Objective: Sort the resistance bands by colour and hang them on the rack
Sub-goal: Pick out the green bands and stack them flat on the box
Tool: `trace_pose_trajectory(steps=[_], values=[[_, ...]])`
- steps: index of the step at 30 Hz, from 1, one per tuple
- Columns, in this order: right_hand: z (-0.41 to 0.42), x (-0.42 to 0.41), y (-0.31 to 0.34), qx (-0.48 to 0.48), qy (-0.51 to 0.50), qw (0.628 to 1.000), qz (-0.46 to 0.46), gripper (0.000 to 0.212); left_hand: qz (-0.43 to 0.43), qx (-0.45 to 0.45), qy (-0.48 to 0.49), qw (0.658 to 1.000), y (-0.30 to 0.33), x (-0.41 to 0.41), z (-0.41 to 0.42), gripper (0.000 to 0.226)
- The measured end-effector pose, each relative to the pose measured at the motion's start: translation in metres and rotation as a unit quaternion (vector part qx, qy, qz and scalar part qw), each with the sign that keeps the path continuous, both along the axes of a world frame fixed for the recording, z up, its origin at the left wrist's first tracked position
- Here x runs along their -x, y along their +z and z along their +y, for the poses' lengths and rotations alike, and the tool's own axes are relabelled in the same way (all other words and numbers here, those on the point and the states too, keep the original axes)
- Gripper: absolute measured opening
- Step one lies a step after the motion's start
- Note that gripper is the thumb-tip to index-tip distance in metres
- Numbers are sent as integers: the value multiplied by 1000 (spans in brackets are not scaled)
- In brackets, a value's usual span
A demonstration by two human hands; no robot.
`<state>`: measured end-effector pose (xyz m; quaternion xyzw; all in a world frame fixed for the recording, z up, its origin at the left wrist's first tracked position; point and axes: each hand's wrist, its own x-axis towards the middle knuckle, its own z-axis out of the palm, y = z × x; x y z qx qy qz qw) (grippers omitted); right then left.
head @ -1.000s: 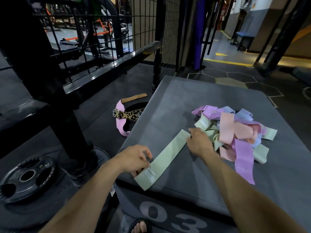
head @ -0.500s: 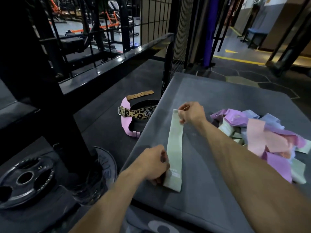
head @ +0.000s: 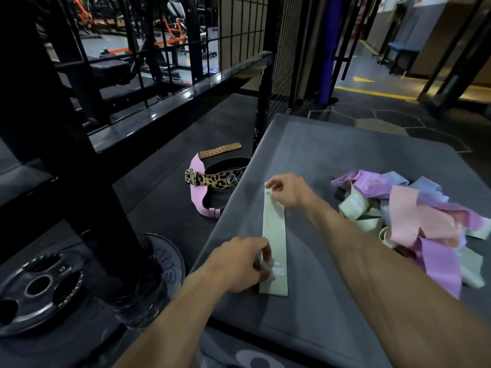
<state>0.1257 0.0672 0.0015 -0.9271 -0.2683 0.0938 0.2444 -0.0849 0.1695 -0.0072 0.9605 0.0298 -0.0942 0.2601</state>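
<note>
A pale green resistance band (head: 274,236) lies flat and straight on the grey padded box (head: 318,150), near its left edge. My left hand (head: 239,264) pinches the band's near end, by its white label. My right hand (head: 288,191) pinches the far end. To the right sits a loose pile of bands (head: 414,224) in purple, pink, light blue and pale green. A black metal rack (head: 79,144) stands to the left of the box.
On the floor left of the box lie a pink and leopard-print lifting belt (head: 212,181) and a tan belt strap (head: 220,150). Black weight plates (head: 39,285) sit at the rack's foot. A wire mesh panel (head: 281,49) rises behind the box.
The green band has been pulled out of the pile and swung from a diagonal to lie straight along the box's left side. Both hands went with it, and the view shifted left.
</note>
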Motion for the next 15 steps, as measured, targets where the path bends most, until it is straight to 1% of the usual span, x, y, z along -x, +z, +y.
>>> trace_pose_trajectory(steps=[2,3,5,6,8,10,12,13,15], values=[[-7,8,7,82,89,993,-4,36,1,-10,-10,1000,3,3,-2,30],[-11,11,11,91,106,990,-6,37,0,-17,-12,1000,4,5,-2,31],[-26,12,19,63,90,994,-27,36,-7,-23,-10,1000,5,8,-5,32],[-36,9,23,63,70,994,-55,35,-10,-21,-6,1000,5,9,-6,31],[-62,5,32,113,31,983,-143,35,-11,-13,4,1000,5,10,-7,25],[-92,0,39,203,23,958,-204,38,-12,-11,7,1000,4,9,-8,21],[-117,1,44,297,56,928,-216,42,-16,-17,10,1000,4,8,-10,18],[-126,3,43,327,70,916,-220,42,-17,-23,12,1000,5,6,-12,17],[-138,4,39,343,70,908,-232,36,-17,-31,15,999,6,4,-16,17]])
